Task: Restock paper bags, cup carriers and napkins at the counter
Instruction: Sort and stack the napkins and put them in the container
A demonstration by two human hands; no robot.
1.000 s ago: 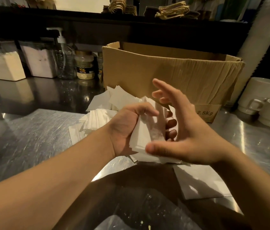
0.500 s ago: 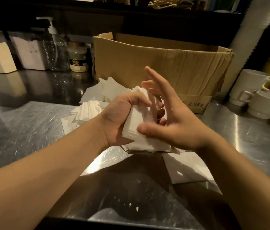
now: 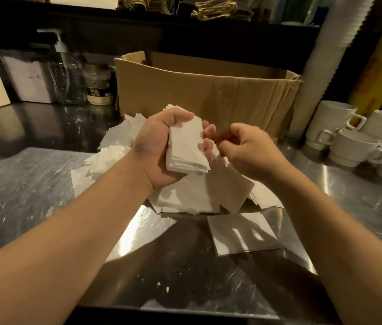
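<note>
A stack of napkins [image 3: 186, 146] is held in the left hand [image 3: 159, 146], the thumb curled over its top edge and the fingertips [image 3: 208, 146] wrapped round its far side. The stack is gripped above the steel counter [image 3: 33, 184], in front of the cardboard box [image 3: 204, 90]. Its long axis runs roughly from the box down toward the person, with the lower end fanned slightly and the upper end pinned under the thumb.

The right hand [image 3: 248, 151] is placed just beside the stack, on its right, fingers loosely curled inward toward the left fingertips. Whether a napkin is pinched there cannot be told, since the fingertips are turned away and shadowed; nothing is plainly gripped.

The relation that matters is this: the stack lies to the left of the right hand, level with it and close, its right edge facing that hand's curled fingers. The stack is already carried by the left hand, so the right hand is judged to be the free one, best placed to square the edges or add sheets.

More napkins are left in a loose pile [image 3: 197, 195] on the counter directly below both hands, and one flat sheet [image 3: 241, 233] lies apart, nearer the person. The gathering step is judged unfinished, because most of the napkins are still scattered.

Mugs [image 3: 340, 132] are stacked well to the right, and a pump bottle [image 3: 67, 71] and jar [image 3: 98, 85] stand left of the box.
</note>
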